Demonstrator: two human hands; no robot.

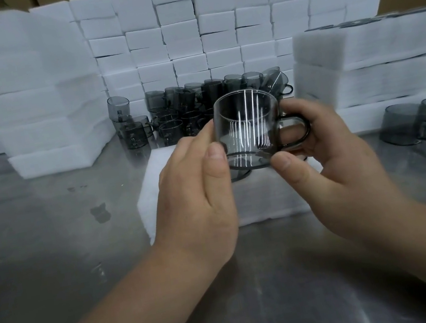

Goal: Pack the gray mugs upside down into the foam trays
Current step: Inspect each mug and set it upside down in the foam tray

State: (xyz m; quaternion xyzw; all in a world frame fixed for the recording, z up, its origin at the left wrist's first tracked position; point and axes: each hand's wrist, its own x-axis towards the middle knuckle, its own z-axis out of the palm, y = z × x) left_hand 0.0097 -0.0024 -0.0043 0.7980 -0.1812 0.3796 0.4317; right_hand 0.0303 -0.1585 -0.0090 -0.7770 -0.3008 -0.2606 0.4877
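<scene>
A gray glass mug (250, 129) is held upright above a white foam tray (155, 197) on the steel table, its handle pointing right. My right hand (332, 166) grips it, fingers around the handle and thumb under the base. My left hand (200, 192) touches its left wall with thumb and fingertips. A dark mug base (240, 176) shows in the tray just under the held mug. Several more gray mugs (191, 111) are piled behind the tray.
Stacks of white foam blocks (215, 18) wall off the back and the left (37, 107). Filled foam trays (393, 58) are stacked at the right, with two upside-down mugs (424, 121) in front of them. The steel table (50, 247) extends to the near left.
</scene>
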